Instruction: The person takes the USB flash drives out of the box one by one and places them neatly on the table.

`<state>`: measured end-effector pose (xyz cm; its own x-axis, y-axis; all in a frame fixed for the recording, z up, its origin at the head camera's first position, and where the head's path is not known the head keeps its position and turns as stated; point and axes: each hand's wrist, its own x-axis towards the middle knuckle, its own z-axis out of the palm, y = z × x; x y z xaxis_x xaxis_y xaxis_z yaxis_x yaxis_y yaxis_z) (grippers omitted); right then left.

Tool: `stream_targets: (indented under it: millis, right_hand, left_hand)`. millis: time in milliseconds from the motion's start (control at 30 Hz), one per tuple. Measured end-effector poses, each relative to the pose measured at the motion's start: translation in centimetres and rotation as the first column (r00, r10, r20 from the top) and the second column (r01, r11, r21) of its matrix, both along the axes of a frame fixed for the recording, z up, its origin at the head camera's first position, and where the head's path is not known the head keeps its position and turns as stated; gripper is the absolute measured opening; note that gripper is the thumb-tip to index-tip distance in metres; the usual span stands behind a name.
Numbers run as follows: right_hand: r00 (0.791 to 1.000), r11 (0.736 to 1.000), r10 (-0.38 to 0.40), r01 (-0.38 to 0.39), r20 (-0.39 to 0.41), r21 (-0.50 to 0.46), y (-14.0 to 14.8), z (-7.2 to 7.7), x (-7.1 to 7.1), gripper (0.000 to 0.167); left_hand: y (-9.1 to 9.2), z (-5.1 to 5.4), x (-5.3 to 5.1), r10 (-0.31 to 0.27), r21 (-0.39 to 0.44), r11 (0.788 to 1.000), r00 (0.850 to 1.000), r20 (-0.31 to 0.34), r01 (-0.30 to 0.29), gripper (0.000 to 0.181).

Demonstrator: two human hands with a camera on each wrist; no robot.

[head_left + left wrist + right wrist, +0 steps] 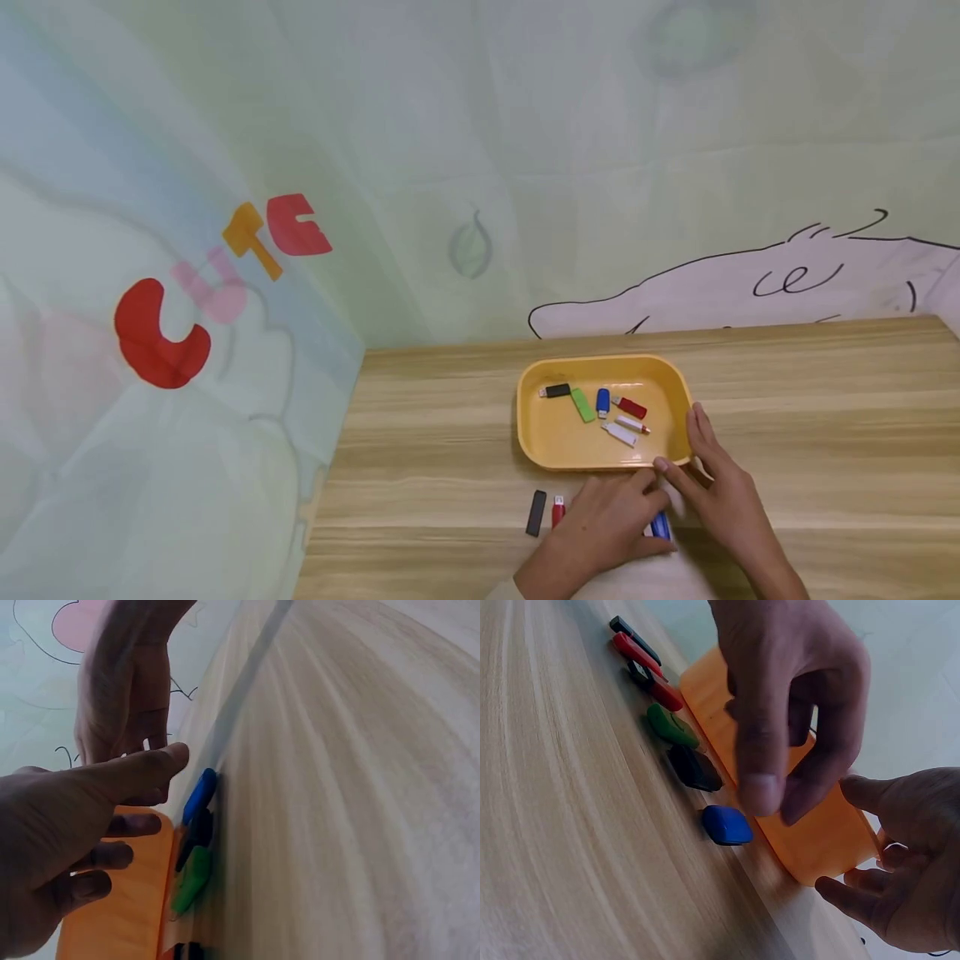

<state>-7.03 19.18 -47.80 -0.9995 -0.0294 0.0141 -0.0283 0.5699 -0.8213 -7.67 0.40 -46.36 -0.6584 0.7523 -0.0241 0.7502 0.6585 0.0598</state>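
Note:
My left hand hovers over a row of USB sticks on the table, its fingers loosely bent and nothing visible between them. Beneath it lies a blue USB stick, with a black one and a green one alongside. Farther left in the row are red USB sticks and a black one. With thumb at the near rim and fingers along the right end, my right hand holds the corner of a yellow plastic tray.
Inside the tray lie several USB sticks: black, green, blue, red and white. The wood-grain table meets a printed cloth backdrop behind and at the left.

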Motion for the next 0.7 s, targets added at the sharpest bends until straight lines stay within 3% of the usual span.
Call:
stream_targets:
  millis: [133,333,533,700]
  right_hand:
    - [1.0,1.0,0.001,-0.001,-0.014,0.009,0.0,-0.1,0.0,0.087]
    - [0.999,1.0,-0.002,0.002,-0.038,0.0,-0.1,-0.3,0.0,0.086]
    - [1.0,1.0,-0.01,0.01,-0.01,0.001,-0.3,-0.3,-0.1,0.086]
    - [0.999,1.0,-0.013,0.014,-0.042,0.013,-0.2,-0.4,-0.1,0.086]
  left_hand:
    - [-0.4,0.2,0.0,0.017,0.094,0.995,0.999,-0.034,-0.013,0.037]
    - [-1.1,1.0,-0.7,0.038,0.235,0.972,0.998,-0.055,-0.024,0.032]
    - [-1.7,2.1,-1.8,0.117,0.294,0.951,0.992,-0.046,-0.099,0.032]
    - [-2.1,2.7,-2.8,0.173,0.335,0.93,0.984,-0.043,-0.149,0.028]
